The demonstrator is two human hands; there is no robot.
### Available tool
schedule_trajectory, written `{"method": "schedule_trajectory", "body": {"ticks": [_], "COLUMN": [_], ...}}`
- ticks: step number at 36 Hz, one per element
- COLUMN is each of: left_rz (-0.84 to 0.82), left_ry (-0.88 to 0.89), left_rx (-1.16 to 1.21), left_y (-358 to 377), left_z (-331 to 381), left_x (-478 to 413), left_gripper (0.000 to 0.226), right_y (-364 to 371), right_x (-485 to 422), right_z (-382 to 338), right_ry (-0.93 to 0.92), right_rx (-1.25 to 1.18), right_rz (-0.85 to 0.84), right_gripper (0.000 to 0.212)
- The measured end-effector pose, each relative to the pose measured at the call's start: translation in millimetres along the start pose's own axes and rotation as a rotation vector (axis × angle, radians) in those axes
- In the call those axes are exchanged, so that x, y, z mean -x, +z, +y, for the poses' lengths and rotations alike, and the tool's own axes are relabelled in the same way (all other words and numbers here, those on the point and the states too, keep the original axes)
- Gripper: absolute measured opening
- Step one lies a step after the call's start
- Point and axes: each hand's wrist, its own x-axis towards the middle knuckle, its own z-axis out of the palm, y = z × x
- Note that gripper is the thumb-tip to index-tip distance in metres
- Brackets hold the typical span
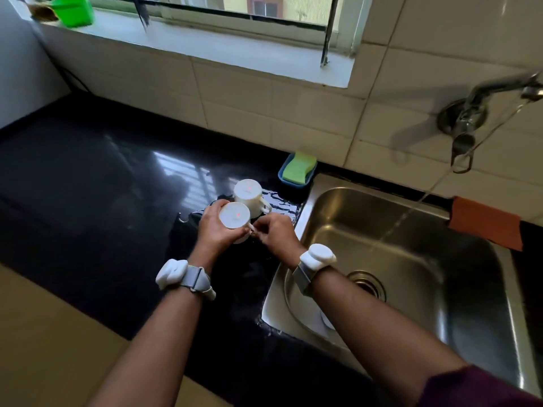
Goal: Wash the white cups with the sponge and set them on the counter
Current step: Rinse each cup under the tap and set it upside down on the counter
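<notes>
Two white cups sit upside down on the wet black counter, left of the sink. The far cup stands free, handle to the right. My left hand wraps around the near cup, and my right hand pinches its handle. The green and yellow sponge lies in a blue tray against the wall, behind the cups. Another white item shows in the sink, mostly hidden under my right forearm.
The steel sink lies to the right, with a thin stream of water running from the wall tap. An orange cloth hangs at the sink's far right edge. A green container stands on the window sill.
</notes>
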Motion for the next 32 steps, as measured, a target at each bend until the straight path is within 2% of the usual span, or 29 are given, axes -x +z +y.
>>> {"method": "schedule_trajectory", "body": {"ticks": [13, 17, 19, 21, 24, 28, 30, 32], "left_rz": [-0.038, 0.173, 0.292, 0.317, 0.255, 0.064, -0.062, -0.227], "left_ry": [-0.015, 0.041, 0.083, 0.146, 0.255, 0.324, 0.283, 0.149], "left_rx": [-0.07, -0.078, -0.046, -0.013, 0.04, 0.095, 0.077, 0.081], "left_y": [0, 0, 4, 11, 32, 77, 100, 130], "left_z": [5, 24, 37, 51, 74, 100, 107, 114], "left_x": [-3, 3, 6, 10, 15, 25, 32, 45], "left_gripper": [0.074, 0.049, 0.035, 0.025, 0.017, 0.01, 0.008, 0.009], "right_y": [2, -8, -18, -30, -50, -77, -85, -93], "right_x": [-3, -1, 2, 4, 11, 29, 40, 56], "right_z": [2, 11, 22, 32, 53, 80, 92, 110], "right_ry": [-0.034, -0.031, -0.009, 0.019, 0.08, 0.17, 0.208, 0.268], "right_rx": [0.005, -0.009, -0.002, 0.012, 0.038, 0.04, 0.047, 0.047], "right_rz": [-0.023, -0.014, 0.008, 0.03, 0.072, 0.08, 0.05, -0.004], "right_gripper": [0.011, 0.025, 0.025, 0.021, 0.018, 0.016, 0.016, 0.019]}}
